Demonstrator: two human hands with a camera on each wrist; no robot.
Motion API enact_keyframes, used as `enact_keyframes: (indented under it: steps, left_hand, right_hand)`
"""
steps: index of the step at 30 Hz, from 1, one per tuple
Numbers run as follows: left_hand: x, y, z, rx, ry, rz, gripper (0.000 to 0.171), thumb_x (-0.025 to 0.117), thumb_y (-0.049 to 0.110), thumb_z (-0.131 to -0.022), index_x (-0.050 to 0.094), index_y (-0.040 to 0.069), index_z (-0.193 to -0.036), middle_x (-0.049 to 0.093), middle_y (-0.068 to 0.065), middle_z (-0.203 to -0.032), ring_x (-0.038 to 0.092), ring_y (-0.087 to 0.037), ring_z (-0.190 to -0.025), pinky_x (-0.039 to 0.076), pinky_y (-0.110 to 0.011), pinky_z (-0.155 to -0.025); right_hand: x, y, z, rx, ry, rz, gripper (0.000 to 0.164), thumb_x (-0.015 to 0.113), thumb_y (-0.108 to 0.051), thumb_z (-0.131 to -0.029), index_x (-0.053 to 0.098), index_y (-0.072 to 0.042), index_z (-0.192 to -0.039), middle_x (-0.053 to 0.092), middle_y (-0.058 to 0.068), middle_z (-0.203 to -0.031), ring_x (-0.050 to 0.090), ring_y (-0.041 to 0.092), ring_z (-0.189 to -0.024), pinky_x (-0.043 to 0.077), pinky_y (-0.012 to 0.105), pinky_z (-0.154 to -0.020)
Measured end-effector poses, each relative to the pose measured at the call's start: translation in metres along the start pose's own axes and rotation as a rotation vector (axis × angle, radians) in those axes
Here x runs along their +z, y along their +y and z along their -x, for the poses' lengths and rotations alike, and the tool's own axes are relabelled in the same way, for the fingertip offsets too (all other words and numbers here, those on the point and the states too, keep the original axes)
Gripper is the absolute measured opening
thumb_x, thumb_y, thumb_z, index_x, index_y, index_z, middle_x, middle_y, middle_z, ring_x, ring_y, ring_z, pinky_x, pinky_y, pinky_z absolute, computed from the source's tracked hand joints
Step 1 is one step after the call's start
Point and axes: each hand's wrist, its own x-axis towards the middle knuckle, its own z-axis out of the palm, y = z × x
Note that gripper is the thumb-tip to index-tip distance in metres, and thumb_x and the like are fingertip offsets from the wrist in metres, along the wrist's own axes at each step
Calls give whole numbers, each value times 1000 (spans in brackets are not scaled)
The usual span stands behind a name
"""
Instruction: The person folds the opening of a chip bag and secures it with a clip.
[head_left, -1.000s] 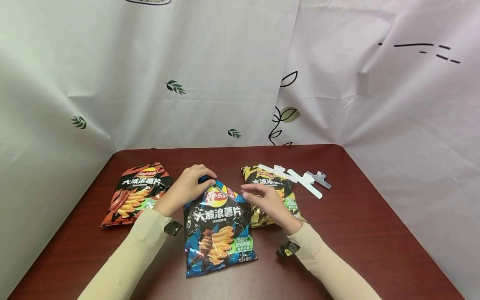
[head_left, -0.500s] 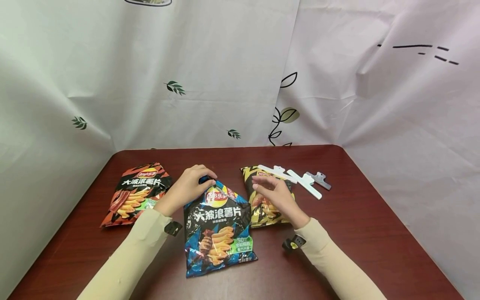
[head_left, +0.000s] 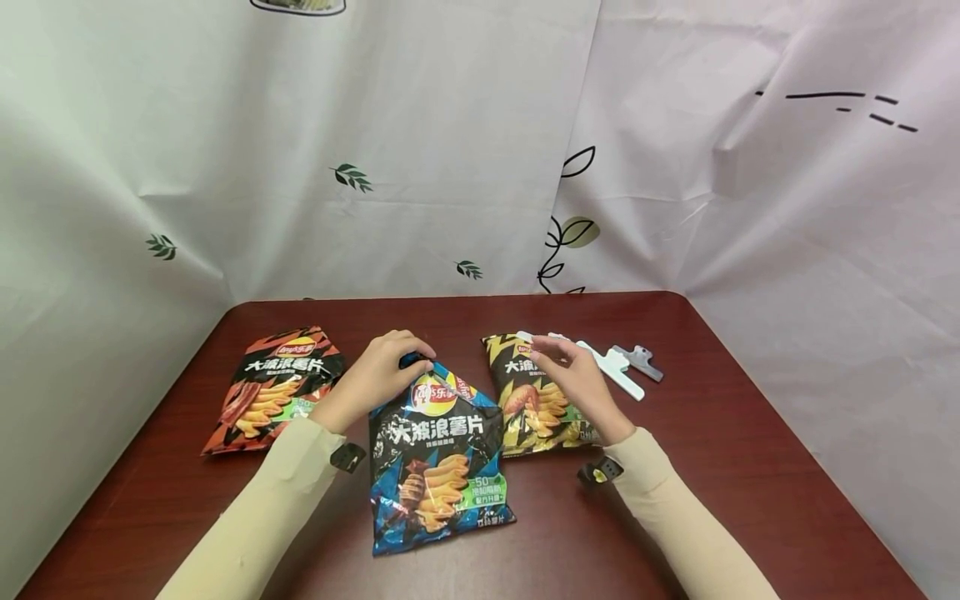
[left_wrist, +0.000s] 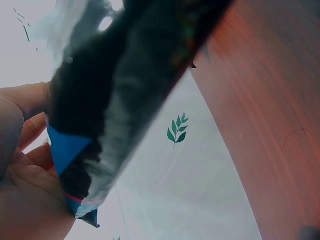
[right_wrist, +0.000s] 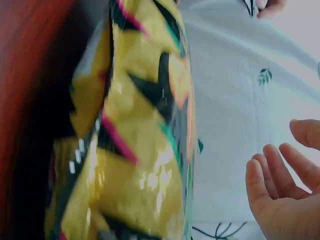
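Head view: the left hand pinches the top of the blue bag, about midway between the side edges of the surface; the right hand, its grip parted and holding nothing, is over the yellow bag, nearer the far edge. Left wrist: blue bag against that hand. Right wrist: hand apart from the yellow bag.

A curtained booth; printed white cloth hangs round a dark red table.

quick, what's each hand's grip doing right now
Left hand: closed, holding the blue chip bag by its top.
Right hand: open, holding nothing, near the yellow chip bag.
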Motion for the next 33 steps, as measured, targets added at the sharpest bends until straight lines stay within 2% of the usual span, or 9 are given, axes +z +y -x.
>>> enact_keyframes:
  steps: [4,8,18,24,33]
  left_hand:
    - [0,0,0,3,6,-5,15,67,15,-90,71,10,-104,66,-5,-100,60,-21,-92,52,-40,-79]
    - [0,-1,-1,2,8,-13,15,67,15,-90,71,10,-104,66,-5,-100,60,-21,-91,53,-39,-78]
    - [1,0,0,-11,6,-31,16,67,18,-91,71,11,-104,66,-5,-102,59,-22,-94,52,-40,-81]
    - [1,-1,-1,-6,11,-43,16,67,18,-90,72,11,-104,67,-4,-101,60,-22,-93,51,-41,-82]
    - [1,-2,-1,3,13,-52,16,67,18,-90,72,11,-104,67,-4,-100,60,-21,-92,50,-42,-82]
  right_hand:
    - [-7,3,-4,32,38,5,36,66,-24,-92,64,-10,-125,65,12,-122,64,27,-110,52,34,-90]
    - [-15,5,-9,58,79,-30,35,65,-23,-92,64,-10,-125,64,11,-125,62,26,-111,51,29,-88]
    - [-37,21,-16,20,116,102,41,62,-30,-94,60,-9,-129,62,14,-127,63,30,-110,50,45,-91]
    - [-50,32,-22,48,141,167,41,62,-28,-95,60,-8,-130,62,14,-129,61,29,-113,49,44,-90]
    - [-68,46,-28,143,163,245,42,60,-22,-96,55,-6,-135,59,19,-129,57,35,-114,48,48,-90]
